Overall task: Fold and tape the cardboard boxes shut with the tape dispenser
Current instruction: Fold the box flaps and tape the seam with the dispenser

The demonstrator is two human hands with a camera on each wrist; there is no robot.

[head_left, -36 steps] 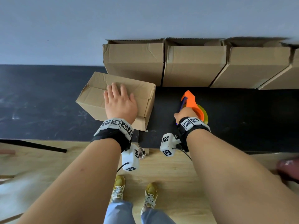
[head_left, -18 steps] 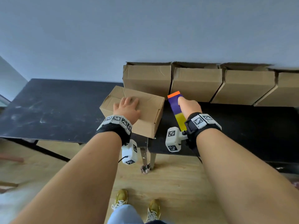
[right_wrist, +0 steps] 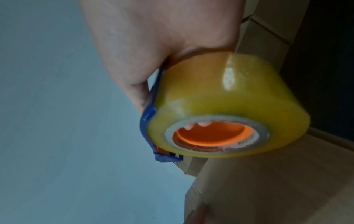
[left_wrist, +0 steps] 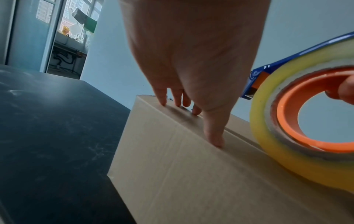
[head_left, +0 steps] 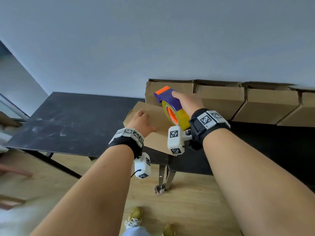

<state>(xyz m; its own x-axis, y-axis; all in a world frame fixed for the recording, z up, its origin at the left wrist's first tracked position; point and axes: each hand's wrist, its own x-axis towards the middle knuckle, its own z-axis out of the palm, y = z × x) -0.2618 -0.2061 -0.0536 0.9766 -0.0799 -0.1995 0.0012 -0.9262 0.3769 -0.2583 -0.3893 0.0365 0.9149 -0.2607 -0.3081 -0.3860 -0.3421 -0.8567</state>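
Note:
A closed cardboard box [head_left: 154,133] [left_wrist: 172,174] lies on the black table [head_left: 73,123] near its front edge. My left hand [head_left: 142,121] [left_wrist: 191,75] rests flat on the box top, its straight fingers pressing the flaps down. My right hand [head_left: 187,102] [right_wrist: 153,45] grips the tape dispenser [head_left: 172,106] [right_wrist: 220,109], a blue frame with an orange tip and core and a yellow tape roll. The dispenser hangs in the air just above the right part of the box, tip pointing away from me. In the left wrist view the tape roll [left_wrist: 306,121] is close beside my thumb.
A row of several open cardboard boxes [head_left: 238,99] stands along the grey wall at the back of the table. The left part of the table [left_wrist: 47,136] is bare. Wooden floor and my shoes [head_left: 134,217] lie below the table's front edge.
My right hand has lifted the tape dispenser off the table and carried it left, over the box. My left hand stays flat on the box top. My head has tilted up.

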